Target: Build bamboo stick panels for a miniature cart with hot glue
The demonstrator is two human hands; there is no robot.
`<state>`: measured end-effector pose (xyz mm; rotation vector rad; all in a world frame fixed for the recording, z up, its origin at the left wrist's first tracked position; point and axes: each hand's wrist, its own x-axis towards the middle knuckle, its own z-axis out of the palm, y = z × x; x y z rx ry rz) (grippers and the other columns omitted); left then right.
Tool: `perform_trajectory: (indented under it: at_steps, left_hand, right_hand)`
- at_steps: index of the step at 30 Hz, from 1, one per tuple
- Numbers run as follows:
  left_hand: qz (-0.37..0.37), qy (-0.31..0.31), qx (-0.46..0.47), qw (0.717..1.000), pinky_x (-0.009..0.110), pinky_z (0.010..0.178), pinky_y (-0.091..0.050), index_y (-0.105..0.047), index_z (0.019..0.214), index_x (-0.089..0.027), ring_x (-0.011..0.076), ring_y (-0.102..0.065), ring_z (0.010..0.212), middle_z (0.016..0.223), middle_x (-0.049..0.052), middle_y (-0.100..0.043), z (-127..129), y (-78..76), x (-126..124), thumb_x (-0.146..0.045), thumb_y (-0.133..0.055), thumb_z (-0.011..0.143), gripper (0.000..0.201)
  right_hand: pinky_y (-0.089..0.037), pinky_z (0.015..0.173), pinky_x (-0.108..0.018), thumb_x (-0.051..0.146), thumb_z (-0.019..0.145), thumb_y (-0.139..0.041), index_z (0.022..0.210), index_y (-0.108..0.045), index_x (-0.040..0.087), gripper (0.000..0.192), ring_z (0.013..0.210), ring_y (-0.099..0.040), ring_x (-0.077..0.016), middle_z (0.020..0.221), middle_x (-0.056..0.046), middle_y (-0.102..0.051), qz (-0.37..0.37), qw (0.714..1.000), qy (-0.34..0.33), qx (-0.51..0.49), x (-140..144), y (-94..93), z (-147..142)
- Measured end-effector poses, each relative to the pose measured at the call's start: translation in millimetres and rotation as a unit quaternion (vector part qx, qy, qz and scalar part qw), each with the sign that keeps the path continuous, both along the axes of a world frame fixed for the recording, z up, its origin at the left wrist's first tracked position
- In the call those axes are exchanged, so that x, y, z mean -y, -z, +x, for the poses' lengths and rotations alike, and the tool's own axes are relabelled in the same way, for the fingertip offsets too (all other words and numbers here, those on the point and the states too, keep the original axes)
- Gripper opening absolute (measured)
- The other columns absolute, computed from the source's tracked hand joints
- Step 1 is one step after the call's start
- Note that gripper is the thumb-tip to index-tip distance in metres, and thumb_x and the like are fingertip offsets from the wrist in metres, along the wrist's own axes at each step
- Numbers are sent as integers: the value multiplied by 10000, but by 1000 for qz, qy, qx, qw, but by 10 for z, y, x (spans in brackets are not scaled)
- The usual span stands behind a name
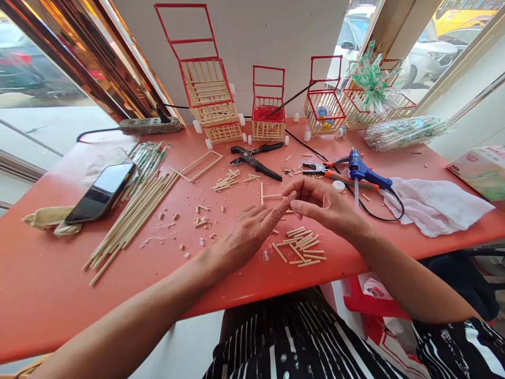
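My left hand (250, 231) is over the table with its thumb stretched toward the right; its other fingers lie extended and partly hidden behind it. Curled thumb to fingers, my right hand (321, 205) touches the tip of the left thumb; anything pinched there is too small to make out. Just beyond and below the hands lies a small frame of glued wooden sticks (272, 196), partly covered by them. Nearer me is a loose pile of short cut sticks (303, 245).
Long sticks (134, 221) and a phone (100, 192) lie left. Black pliers (256, 158), orange-handled pliers (339, 176), a blue glue gun (361, 171) with cord and a white cloth (434, 205) lie beyond and right. Miniature stick carts (209, 97) stand along the back beside a power strip (150, 125).
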<state>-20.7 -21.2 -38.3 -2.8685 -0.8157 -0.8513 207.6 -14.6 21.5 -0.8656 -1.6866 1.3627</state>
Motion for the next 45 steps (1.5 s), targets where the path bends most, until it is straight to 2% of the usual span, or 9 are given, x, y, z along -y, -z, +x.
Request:
perform_trajectory:
  at_steps: [6, 10, 21, 25, 31, 35, 38, 42, 45]
  left_hand:
    - [59, -4, -26, 998, 315, 683, -488, -125, 1692, -113, 220, -638, 721, 823, 15, -703, 32, -92, 33, -80, -428, 1074, 689]
    - [63, -2, -25, 998, 326, 676, -488, -134, 1690, -88, 225, -625, 713, 836, 23, -716, 47, -93, 36, -69, -444, 1066, 696]
    - [-22, 4, -4, 1000, 335, 782, -536, -21, 1746, -208, 216, -658, 809, 936, 29, -713, 14, 23, 20, -85, -482, 1057, 838]
    - [-38, 6, 1, 999, 334, 813, -541, -17, 1748, -230, 211, -666, 845, 966, 30, -715, 23, 0, 24, -82, -467, 1063, 833]
    - [16, -3, -13, 1000, 320, 736, -526, -64, 1732, -185, 211, -661, 765, 880, 23, -708, 28, 9, 2, -85, -476, 1058, 796]
    - [17, 7, 5, 1000, 331, 799, -552, -89, 1734, -199, 215, -705, 860, 966, 50, -743, 13, 33, -32, -88, -477, 1059, 787]
    - [22, 4, 45, 999, 321, 844, -563, -139, 1737, -229, 197, -718, 888, 1023, 60, -756, -1, 32, -53, -100, -480, 1069, 761]
    - [64, -20, 93, 993, 301, 808, -550, -347, 1671, -214, 181, -688, 807, 934, 45, -750, -25, 1, -79, -105, -528, 1063, 643]
    - [86, -20, 132, 987, 320, 846, -552, -567, 1493, -211, 195, -692, 876, 949, 59, -762, -42, -32, -113, -131, -572, 1054, 446]
  right_hand:
    - [-403, 594, -247, 559, 931, -769, 957, -643, 184, 397, 670, -504, -108, 764, 23, -587, 8, 1000, 5, 20, -22, 48, -23]
    - [-399, 585, -251, 590, 935, -758, 956, -642, 190, 417, 650, -499, -109, 731, 33, -566, 12, 1000, 11, 24, -26, 77, -10]
    - [-455, 599, -250, 492, 1025, -686, 1010, -665, 185, 307, 665, -553, -102, 773, 26, -596, 44, 999, -21, -20, -24, 83, 17]
    - [-468, 625, -258, 542, 1054, -615, 954, -659, 191, 368, 686, -550, -112, 770, 13, -598, 27, 998, -27, -42, -14, 60, 6]
    - [-431, 612, -255, 560, 926, -779, 953, -652, 195, 387, 682, -518, -116, 761, 26, -582, 28, 999, 12, 15, -12, 54, -11]
    - [-450, 624, -260, 549, 973, -712, 997, -655, 193, 361, 691, -539, -120, 797, 11, -618, 38, 999, 27, 23, -13, 70, -3]
    - [-472, 645, -263, 578, 975, -699, 1079, -669, 196, 397, 745, -582, -129, 887, -21, -667, 72, 994, 82, 23, -30, 30, 79]
    - [-543, 772, -311, 548, 964, -710, 1156, -697, 206, 393, 908, -677, -191, 1059, -85, -733, 161, 956, 214, 117, -86, -100, 437]
    - [-549, 941, -412, 357, 974, -689, 1270, -705, 204, 334, 1069, -704, -273, 1181, -130, -754, 212, 872, 321, 304, -147, -171, 875]
